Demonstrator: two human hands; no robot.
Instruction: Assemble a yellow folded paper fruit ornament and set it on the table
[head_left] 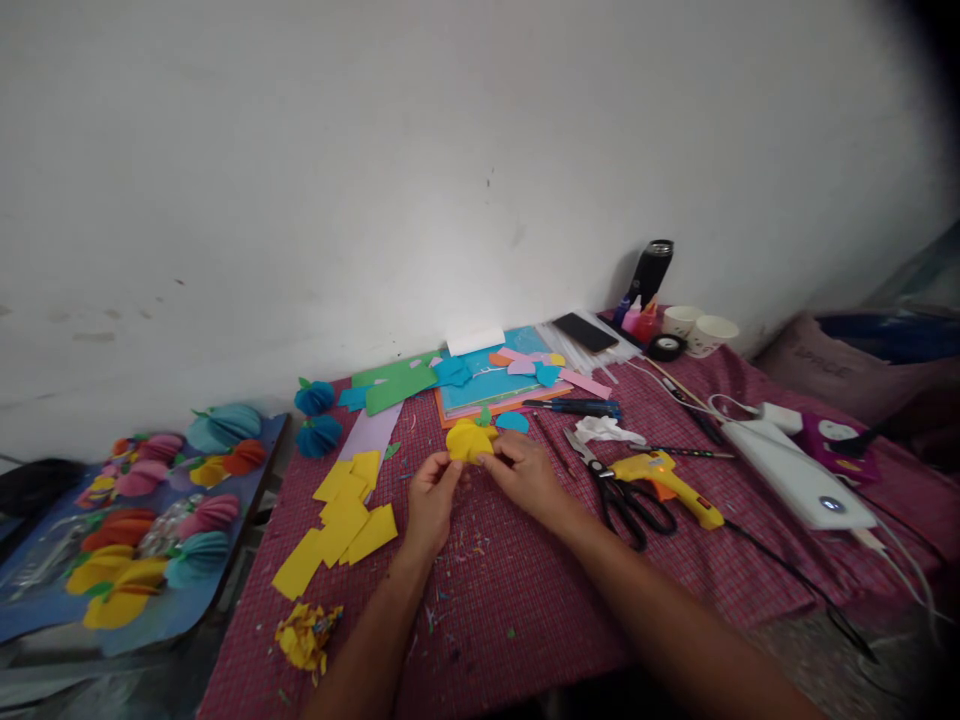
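Observation:
A yellow paper pumpkin with rounded layers is held above the middle of the checked cloth. A small green leaf shows at its top edge. My left hand pinches its lower left side between thumb and fingers. On the right side, the thumb and fingers of my right hand grip it too. Yellow paper rectangles lie left of my left hand. A blue paper disc rests just beyond my right hand, and a pencil lies to its right.
Black-handled scissors and a yellow glue gun lie at right, near a white power bank. Crumpled yellow paper sits front left. Finished paper pumpkins cover a blue board at far left. Paper cups stand back right.

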